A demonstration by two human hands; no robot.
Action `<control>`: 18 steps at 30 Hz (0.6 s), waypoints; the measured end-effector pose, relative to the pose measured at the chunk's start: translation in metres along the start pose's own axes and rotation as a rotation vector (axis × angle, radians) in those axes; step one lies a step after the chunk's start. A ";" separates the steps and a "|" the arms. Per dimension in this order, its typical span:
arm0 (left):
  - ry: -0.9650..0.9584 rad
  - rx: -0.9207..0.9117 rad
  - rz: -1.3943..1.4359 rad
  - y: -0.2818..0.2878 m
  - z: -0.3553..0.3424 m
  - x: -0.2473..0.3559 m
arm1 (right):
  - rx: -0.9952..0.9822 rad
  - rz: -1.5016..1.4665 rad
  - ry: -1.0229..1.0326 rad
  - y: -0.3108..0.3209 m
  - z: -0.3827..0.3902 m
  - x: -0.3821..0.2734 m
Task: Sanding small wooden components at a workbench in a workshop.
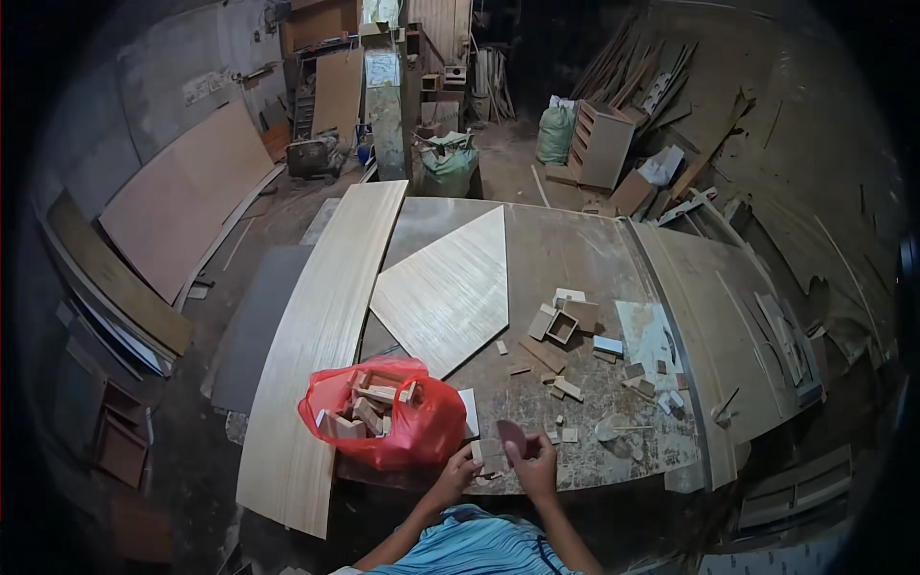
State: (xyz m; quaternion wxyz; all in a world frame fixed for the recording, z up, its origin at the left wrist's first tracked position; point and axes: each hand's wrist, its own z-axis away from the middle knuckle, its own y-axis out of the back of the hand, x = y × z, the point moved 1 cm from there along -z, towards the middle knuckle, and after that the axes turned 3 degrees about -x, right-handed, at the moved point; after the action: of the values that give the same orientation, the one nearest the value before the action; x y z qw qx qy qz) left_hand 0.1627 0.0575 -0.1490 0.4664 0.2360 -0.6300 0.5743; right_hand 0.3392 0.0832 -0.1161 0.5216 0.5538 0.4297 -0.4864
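Near the front edge of the worktable, my left hand point(456, 476) is closed on a small pale wooden block point(490, 457). Just beside it, my right hand point(536, 467) grips a thin, curved reddish-brown sheet point(511, 435) that looks like sandpaper. The sheet stands up from my fingers next to the block; whether the two touch, I cannot tell. To the left of my hands sits a red plastic bag point(434, 422), its mouth open, filled with several wooden offcuts point(369, 414).
A long pale board point(321, 355) lies across the table's left side, beside an angled panel point(450, 297). Small wood pieces and an open wooden box point(562, 327) are scattered on the right. A clear cup point(608, 428) stands near the front. Sheets point(192, 201) lean against the left wall.
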 end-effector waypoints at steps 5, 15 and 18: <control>0.137 0.001 0.035 0.008 0.012 -0.003 | -0.114 -0.252 0.058 0.005 0.016 -0.041; -0.043 0.111 -0.217 0.011 0.010 0.007 | -0.067 -0.132 0.094 0.009 0.013 -0.018; 0.029 0.189 -0.111 0.001 0.007 0.019 | -0.273 -0.048 0.082 0.011 0.017 -0.019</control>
State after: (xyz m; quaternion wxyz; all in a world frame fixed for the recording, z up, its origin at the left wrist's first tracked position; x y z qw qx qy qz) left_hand 0.1505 0.0553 -0.1323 0.4825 0.3051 -0.5522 0.6077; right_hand 0.3453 0.0660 -0.0950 0.5622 0.4866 0.5259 -0.4130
